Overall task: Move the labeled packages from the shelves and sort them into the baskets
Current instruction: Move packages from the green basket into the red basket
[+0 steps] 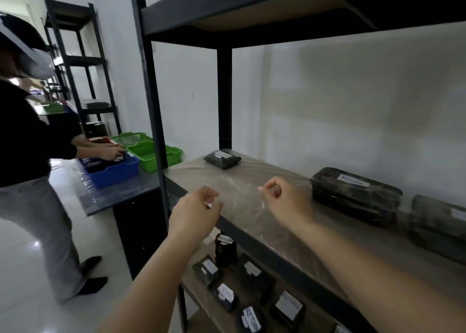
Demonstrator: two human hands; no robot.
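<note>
A black shelf rack [254, 237] stands in front of me. On its middle board lie a small black package with a white label [222, 158] at the back left, a long black package [355, 194] to the right, and a blurred one [438, 224] at the far right. My left hand [195, 211] hovers over the board's front edge, fingers curled and empty. My right hand [283, 200] hovers above the board, loosely curled, holding nothing. Several labeled packages [227, 295] lie on the lower board, one upright reading "RETURN" [225, 248]. Green baskets [148, 151] and a blue basket [113, 169] sit on a table to the left.
Another person [30, 156] stands at the left with both hands over the blue basket. The low table [121, 194] is wrapped in plastic film. A second black rack [80, 63] stands further back by the white wall. The white floor shines.
</note>
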